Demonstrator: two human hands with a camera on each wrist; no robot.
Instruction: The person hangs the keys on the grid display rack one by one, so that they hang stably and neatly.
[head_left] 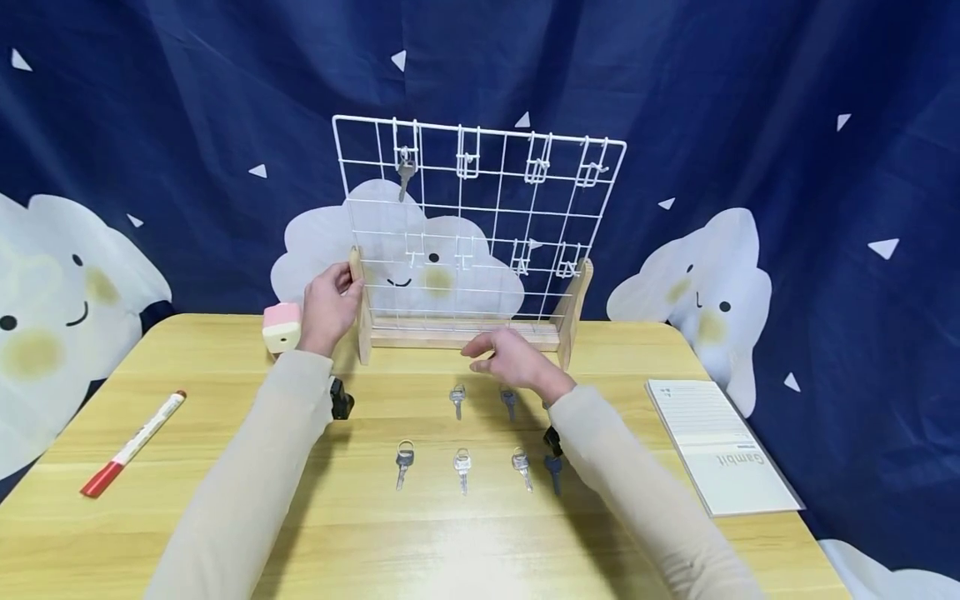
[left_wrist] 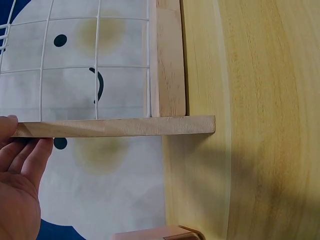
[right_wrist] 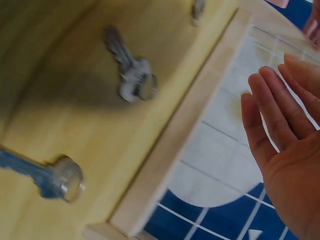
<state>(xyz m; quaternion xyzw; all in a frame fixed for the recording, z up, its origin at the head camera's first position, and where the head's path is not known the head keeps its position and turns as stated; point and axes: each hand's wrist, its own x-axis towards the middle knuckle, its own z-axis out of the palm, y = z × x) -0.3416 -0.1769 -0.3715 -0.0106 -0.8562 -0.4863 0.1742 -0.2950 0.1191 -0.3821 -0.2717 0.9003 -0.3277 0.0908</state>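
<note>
White wire formed the rack [head_left: 496,210] at the far side of the desk [head_left: 360,542], and one key [head_left: 406,177] hung from its top left hook [head_left: 406,152]. Other keys lay on the desk in a near row [head_left: 462,472] and a far row [head_left: 457,401], one of them partly hidden by the right wrist. From where I stood, the left hand [head_left: 330,310] had its grip on the left wooden upright [head_left: 360,312], thumb and fingers on opposite faces. The right hand [head_left: 513,360] held nothing, its fingers loosely extended near the base rail [head_left: 465,337].

My worry was the rack: an uneven push from the left hand could have slid or tipped it, swinging the hanging key off its hook. The right sleeve [head_left: 645,492] and black wrist mount [head_left: 552,440] looked low enough to drag the right-hand keys askew. A careless elbow or wrist might also have nudged the pink-and-cream block [head_left: 282,327] beside the left hand.
</note>
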